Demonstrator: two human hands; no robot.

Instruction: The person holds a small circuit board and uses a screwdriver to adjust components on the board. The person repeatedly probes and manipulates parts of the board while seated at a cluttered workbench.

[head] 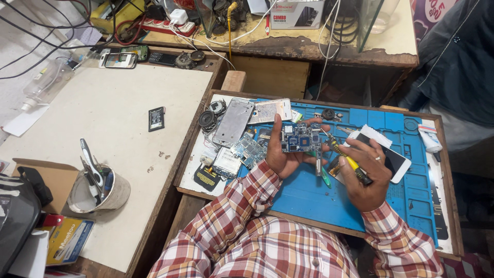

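My left hand holds a small blue circuit board up over the blue work mat. My right hand grips a yellow-and-black screwdriver, its tip touching the board's right edge. A white phone lies on the mat just beyond my right hand. A green-handled tool rests on the mat between my hands. Both arms wear red plaid sleeves.
Phone frames, back covers and loose boards lie at the mat's left end. A cup of tools and a small battery sit on the white table at left. A cluttered bench with cables stands behind. A person in dark clothing is at the right.
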